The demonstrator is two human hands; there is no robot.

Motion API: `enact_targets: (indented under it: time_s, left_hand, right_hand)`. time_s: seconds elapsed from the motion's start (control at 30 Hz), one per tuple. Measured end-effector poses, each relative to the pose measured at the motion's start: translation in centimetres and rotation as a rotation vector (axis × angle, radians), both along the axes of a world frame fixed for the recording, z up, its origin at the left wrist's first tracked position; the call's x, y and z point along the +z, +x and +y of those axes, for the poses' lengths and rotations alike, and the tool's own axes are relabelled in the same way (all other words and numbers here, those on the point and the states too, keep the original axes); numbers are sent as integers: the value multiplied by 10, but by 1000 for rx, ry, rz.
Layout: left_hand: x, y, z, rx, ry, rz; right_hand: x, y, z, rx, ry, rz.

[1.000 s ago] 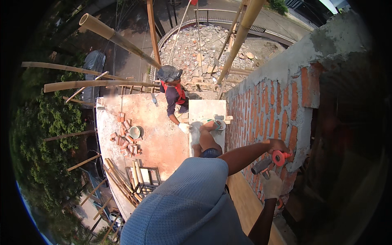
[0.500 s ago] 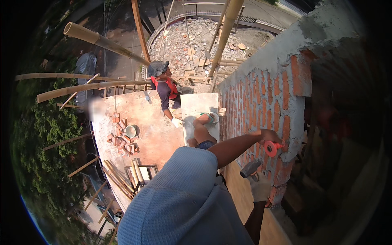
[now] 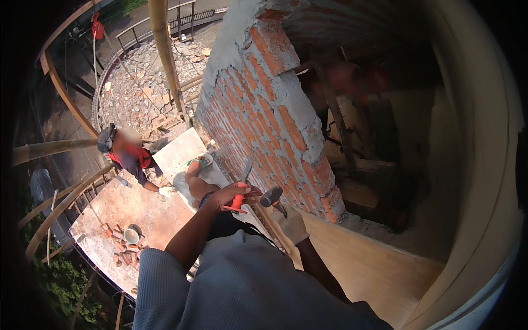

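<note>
"Gripping a chisel (image 3: 248,170) by its red-guarded handle, the bare left hand (image 3: 230,196) of a worker sits in front of a brick wall (image 3: 269,129). What does the other hand carry?"

"Wrapped in a pale glove, the right hand (image 3: 291,224) holds a club hammer (image 3: 271,196) by its handle, the dark head just beside the left fingertips."

"Why hold the chisel there?"

"Judging by its shape, the broad red guard shields the knuckles from stray blows. The left fingers curl only loosely, some extended. Whether the blade touches masonry cannot be told from this angle; it points away from the body."

"And the edges?"

"The wall breaks off in ragged brick and mortar to the right of the tools, beside a dim interior (image 3: 399,132). Below that end stretches a wood-toned surface (image 3: 357,253), over which the right forearm appears to have room to swing. The left forearm looks more confined, between torso and wall."

"Who else is there?"

"A co-worker in a red vest (image 3: 142,158) bends at left, a gloved hand (image 3: 166,191) at the edge of a pale board (image 3: 179,149). A bowl (image 3: 131,235) stands beside loose bricks (image 3: 126,257) on the sunlit platform (image 3: 124,206)."
</note>
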State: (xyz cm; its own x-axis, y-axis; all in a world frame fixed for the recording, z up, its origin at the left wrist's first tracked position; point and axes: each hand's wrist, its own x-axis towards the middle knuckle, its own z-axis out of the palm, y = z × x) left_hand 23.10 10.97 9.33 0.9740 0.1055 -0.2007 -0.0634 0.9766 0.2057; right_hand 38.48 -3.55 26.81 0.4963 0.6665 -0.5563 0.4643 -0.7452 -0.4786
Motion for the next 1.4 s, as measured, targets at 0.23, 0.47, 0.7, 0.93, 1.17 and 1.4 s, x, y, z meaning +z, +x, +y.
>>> enact_targets:
  time_s: [0.23, 0.47, 0.7, 0.93, 1.17, 1.4]
  left_hand:
    - [42, 3, -29, 143, -254, 20]
    - [55, -13, -21, 245, -193, 47]
    - [31, -1, -34, 287, -222, 124]
    - [18, 18, -18, 326, -345, 166]
    - [-22, -6, 18, 551, -428, 364]
    - [-79, -124, 27, 577, -267, 626]
  right_hand:
    - [-32, -9, 29, -32, 93, -24]
    - [-64, -41, 44, -269, 195, 350]
    - [-58, -46, 46, -134, 133, 285]
    - [-29, -26, 70, 130, 28, 85]
    - [27, 76, 117, -21, 312, -387]
    - [20, 166, 165, 183, -42, -759]
